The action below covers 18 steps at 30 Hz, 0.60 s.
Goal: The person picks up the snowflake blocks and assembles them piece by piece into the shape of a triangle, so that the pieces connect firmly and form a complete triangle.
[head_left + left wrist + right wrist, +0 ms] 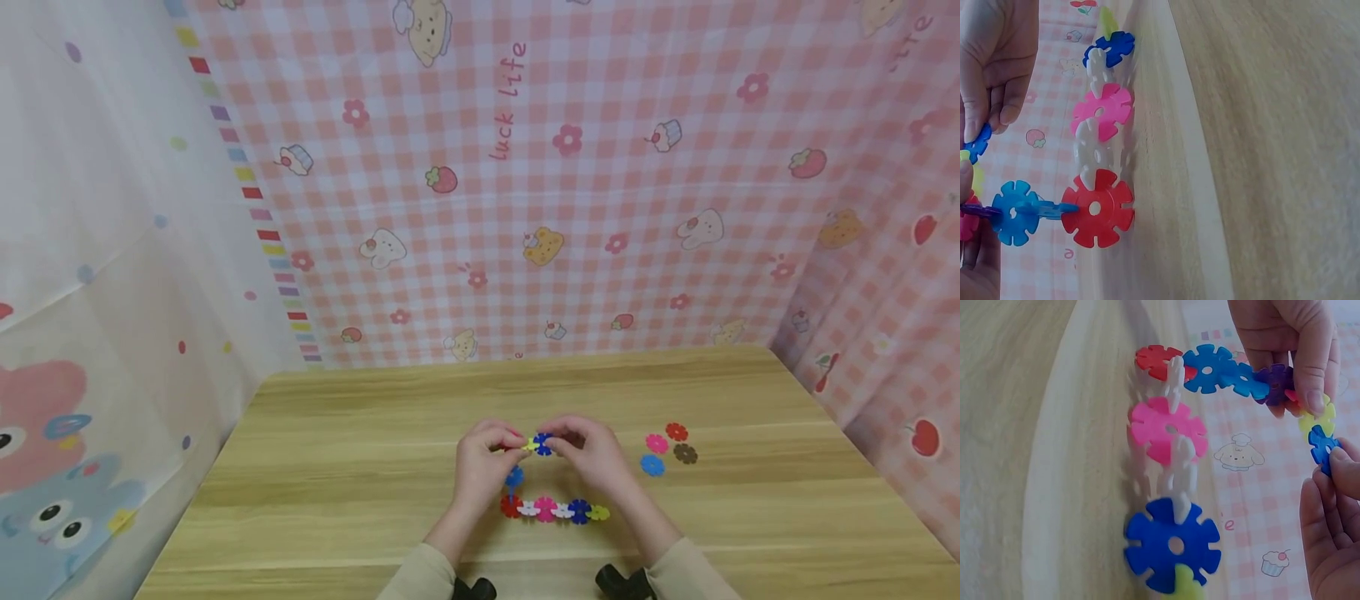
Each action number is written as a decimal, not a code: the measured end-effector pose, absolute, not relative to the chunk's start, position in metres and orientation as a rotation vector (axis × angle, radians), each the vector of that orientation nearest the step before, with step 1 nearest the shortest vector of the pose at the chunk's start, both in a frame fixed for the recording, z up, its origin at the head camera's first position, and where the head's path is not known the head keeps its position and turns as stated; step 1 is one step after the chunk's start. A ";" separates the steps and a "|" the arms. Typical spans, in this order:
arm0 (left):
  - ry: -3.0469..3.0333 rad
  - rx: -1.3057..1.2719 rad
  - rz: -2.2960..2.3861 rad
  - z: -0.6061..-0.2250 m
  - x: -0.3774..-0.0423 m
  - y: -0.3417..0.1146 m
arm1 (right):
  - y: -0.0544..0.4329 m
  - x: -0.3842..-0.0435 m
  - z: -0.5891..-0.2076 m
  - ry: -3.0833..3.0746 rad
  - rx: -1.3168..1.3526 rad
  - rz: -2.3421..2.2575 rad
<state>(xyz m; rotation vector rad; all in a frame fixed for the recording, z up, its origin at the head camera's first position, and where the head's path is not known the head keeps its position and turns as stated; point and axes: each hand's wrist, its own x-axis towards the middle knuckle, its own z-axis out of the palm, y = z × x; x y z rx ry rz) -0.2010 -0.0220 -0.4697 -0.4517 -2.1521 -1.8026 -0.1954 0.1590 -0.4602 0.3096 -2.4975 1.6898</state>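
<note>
A chain of notched plastic snowflake discs bends in a U over the table. Its near row shows a red disc (1094, 209), white discs, a pink disc (1169, 429), a dark blue disc (1172, 545) and a yellow end disc (598, 513). From the red end, light blue discs (1207, 369) and a purple disc (1275, 384) run to my left hand (483, 467), which pinches the chain at a pink disc and a yellow disc (1319, 419), partly hidden by the fingers. My right hand (596, 450) pinches a small dark blue disc (1324, 449) against that yellow one.
Right of my right hand lie loose discs: red (677, 432), pink (657, 443), brown (685, 453) and light blue (652, 465). The wooden table (337, 483) ends at a pink checked cloth (495, 208) behind. Black wrist gear (474, 589) shows at the front edge.
</note>
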 end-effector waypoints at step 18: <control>-2.418 -0.658 -1.321 -0.468 -0.203 -0.022 | 0.159 -0.198 -0.462 -2.421 0.138 1.908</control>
